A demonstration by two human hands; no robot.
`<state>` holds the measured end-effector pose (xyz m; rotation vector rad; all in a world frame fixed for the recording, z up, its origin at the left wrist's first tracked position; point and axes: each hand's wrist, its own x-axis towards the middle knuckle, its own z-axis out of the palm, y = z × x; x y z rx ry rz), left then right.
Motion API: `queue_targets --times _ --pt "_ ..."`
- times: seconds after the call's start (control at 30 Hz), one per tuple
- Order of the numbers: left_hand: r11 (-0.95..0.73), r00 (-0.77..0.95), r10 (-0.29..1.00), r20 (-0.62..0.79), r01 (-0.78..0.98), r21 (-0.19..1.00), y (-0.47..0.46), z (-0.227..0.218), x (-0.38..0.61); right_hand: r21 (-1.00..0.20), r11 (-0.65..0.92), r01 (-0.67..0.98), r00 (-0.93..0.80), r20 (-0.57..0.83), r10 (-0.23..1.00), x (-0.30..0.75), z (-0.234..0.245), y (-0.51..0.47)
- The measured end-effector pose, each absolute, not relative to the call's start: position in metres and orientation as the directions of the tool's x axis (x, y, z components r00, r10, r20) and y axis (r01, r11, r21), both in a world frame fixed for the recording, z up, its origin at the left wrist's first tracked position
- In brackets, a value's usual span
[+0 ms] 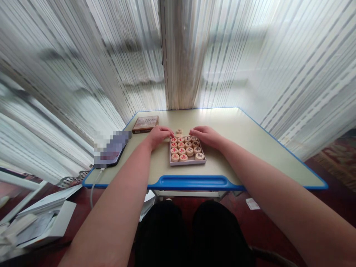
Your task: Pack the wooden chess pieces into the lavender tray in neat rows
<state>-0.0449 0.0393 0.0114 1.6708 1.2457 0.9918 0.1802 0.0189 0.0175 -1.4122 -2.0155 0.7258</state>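
A shallow white tray holds several round wooden chess discs with red and dark characters, sitting near the front middle of the desk. My left hand rests at the tray's far left corner, fingers curled down toward the discs. My right hand lies at the far right corner, fingers bent over the top row. One loose disc sits on the desk between my two hands, just beyond the tray. Whether either hand pinches a disc is hidden by the fingers.
The beige desk has a blue rim with a handle slot at the front. A flat brown box lid lies far left. A phone with a cable rests at the left edge. White curtains hang behind. Papers and boxes lie on the floor at left.
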Motion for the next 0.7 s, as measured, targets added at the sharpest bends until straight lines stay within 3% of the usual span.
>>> queue_targets --times 0.37,0.7 --pt "-0.135 0.143 0.986 0.085 0.386 0.912 0.038 0.015 -0.041 -0.647 0.299 0.701 -0.24 0.18 0.954 0.177 0.02 0.015" --pt "-0.217 0.297 0.951 0.087 0.437 0.873 0.037 0.019 -0.031 -0.694 0.308 0.651 -0.268 0.169 0.948 0.178 0.019 0.017"
